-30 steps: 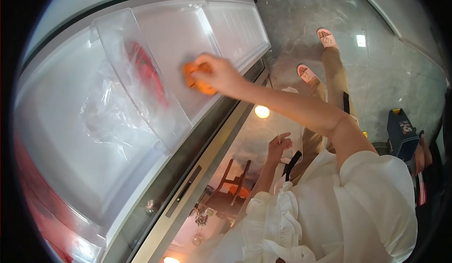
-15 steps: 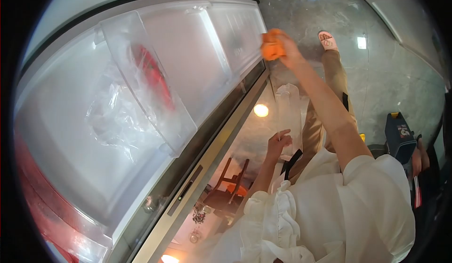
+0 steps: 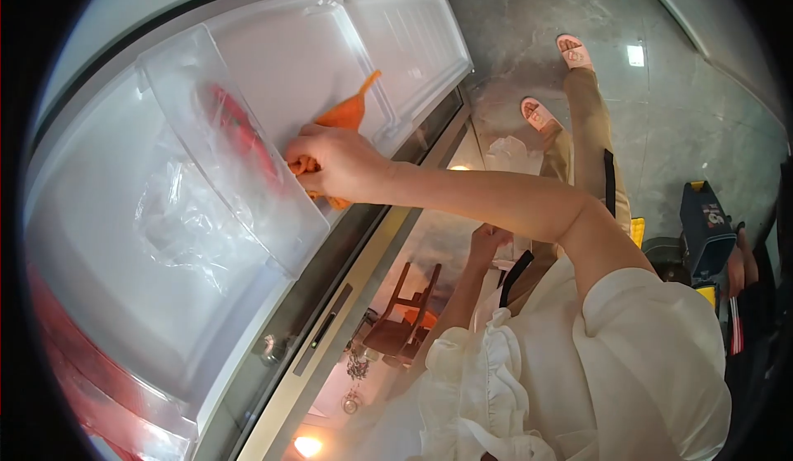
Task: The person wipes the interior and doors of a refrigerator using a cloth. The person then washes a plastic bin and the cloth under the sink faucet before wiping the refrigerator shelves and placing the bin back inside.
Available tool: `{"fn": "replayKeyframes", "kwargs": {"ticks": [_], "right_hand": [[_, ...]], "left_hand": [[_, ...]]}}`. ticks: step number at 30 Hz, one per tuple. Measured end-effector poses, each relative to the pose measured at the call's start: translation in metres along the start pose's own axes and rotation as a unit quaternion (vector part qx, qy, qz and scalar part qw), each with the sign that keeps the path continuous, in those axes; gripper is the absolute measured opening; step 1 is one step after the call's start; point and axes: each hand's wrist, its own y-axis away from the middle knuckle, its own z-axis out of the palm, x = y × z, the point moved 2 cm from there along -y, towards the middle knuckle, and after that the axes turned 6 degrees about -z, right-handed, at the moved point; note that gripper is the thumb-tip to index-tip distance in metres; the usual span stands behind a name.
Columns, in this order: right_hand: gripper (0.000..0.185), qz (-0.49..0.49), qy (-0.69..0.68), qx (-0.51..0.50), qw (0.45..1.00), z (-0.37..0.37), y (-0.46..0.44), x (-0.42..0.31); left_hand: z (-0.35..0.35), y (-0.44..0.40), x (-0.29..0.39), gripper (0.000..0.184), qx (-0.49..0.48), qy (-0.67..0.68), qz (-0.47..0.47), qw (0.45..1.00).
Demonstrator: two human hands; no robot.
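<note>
The 2 hands are apart. The right hand [image 3: 340, 163] is clamped on the orange cloth [image 3: 340, 116] at the white panel [image 3: 289, 48], just right of the clear bin [image 3: 297, 238]. The left hand [image 3: 491, 236] is nearer the white top [image 3: 529, 362]; I cannot tell if it grips anything. 2 pink slippers [image 3: 538, 114] are far off.

Fig.: layout, your view. Door panel [image 3: 277, 48], L; bin [image 3: 248, 201] mounted across it; bag [image 3: 182, 230] L of bin; cloth [image 3: 343, 116] at panel, just R of bin. Floor [image 3: 686, 122], R, w/ your slippers [image 3: 538, 114]; caddy [image 3: 706, 221] farther R.
</note>
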Motion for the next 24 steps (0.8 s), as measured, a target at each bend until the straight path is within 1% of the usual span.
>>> {"fn": "replayKeyframes", "kwargs": {"ticks": [1, 3, 4, 5, 6, 7, 8, 10, 12, 13, 14, 16, 18, 19, 20, 21, 22, 24], "right_hand": [[0.024, -0.059, 0.102, 0.022, 0.993, 0.005, -0.001, -0.007], [0.023, -0.066, 0.202, 0.036, 0.977, -0.005, 0.005, 0.034], [0.021, 0.036, 0.222, 0.005, 0.974, -0.028, 0.007, 0.051], [0.02, 0.139, 0.239, -0.025, 0.961, -0.056, 0.01, 0.07], [0.021, 0.194, 0.285, 0.028, 0.938, -0.081, 0.013, 0.111], [0.022, 0.239, 0.316, 0.059, 0.916, -0.105, 0.022, 0.145], [0.024, 0.281, 0.345, 0.09, 0.891, -0.125, 0.03, 0.165], [0.026, 0.263, 0.355, 0.105, 0.891, -0.137, 0.043, 0.158], [0.028, 0.236, 0.368, 0.122, 0.891, -0.133, 0.042, 0.143], [0.031, 0.245, 0.286, 0.149, 0.914, -0.124, 0.032, 0.133], [0.034, 0.251, 0.203, 0.174, 0.93, -0.115, 0.018, 0.124], [0.034, 0.106, 0.156, 0.23, 0.955, -0.092, -0.016, 0.094], [0.023, -0.047, 0.217, 0.283, 0.933, -0.078, -0.062, 0.078], [0.023, -0.051, 0.217, 0.283, 0.933, -0.081, -0.083, 0.081], [0.019, -0.135, 0.308, 0.261, 0.905, -0.086, -0.106, 0.081], [0.015, -0.217, 0.394, 0.234, 0.862, -0.089, -0.122, 0.082], [0.015, -0.219, 0.393, 0.234, 0.862, -0.096, -0.127, 0.095], [0.011, -0.215, 0.482, 0.179, 0.83, -0.108, -0.125, 0.122]], "left_hand": [[-0.002, 0.0, 0.0, 0.034, 0.002, 0.002, 0.0, 1.0], [-0.004, 0.0, 0.001, 0.033, -0.039, 0.011, 0.047, 0.998], [-0.003, -0.001, 0.004, 0.033, -0.041, 0.015, 0.051, 0.998], [-0.001, 0.001, 0.007, 0.033, -0.039, 0.028, 0.048, 0.998], [-0.002, 0.003, 0.008, 0.034, -0.036, 0.038, 0.043, 0.998], [0.0, 0.001, 0.008, 0.034, -0.039, 0.038, 0.045, 0.997], [0.001, -0.001, 0.008, 0.033, -0.037, 0.043, 0.043, 0.997], [0.002, -0.002, 0.0, 0.032, -0.036, 0.047, 0.04, 0.997], [0.003, -0.005, -0.005, 0.032, -0.054, 0.035, 0.046, 0.997], [0.003, -0.007, -0.005, 0.032, -0.05, 0.013, 0.038, 0.998], [0.004, -0.008, -0.007, 0.032, -0.045, 0.02, 0.019, 0.999], [0.001, -0.008, -0.008, 0.031, -0.057, 0.003, 0.012, 0.998], [-0.005, -0.008, -0.009, 0.031, -0.057, 0.01, 0.016, 0.998], [-0.006, -0.009, -0.007, 0.031, -0.058, 0.02, 0.016, 0.998], [-0.006, -0.01, -0.005, 0.031, -0.059, 0.02, 0.019, 0.998], [-0.008, -0.01, -0.001, 0.031, -0.053, 0.032, 0.026, 0.998], [-0.01, -0.009, 0.002, 0.032, -0.046, 0.043, 0.032, 0.997], [-0.011, -0.007, 0.01, 0.033, -0.037, 0.066, 0.037, 0.996]]}}
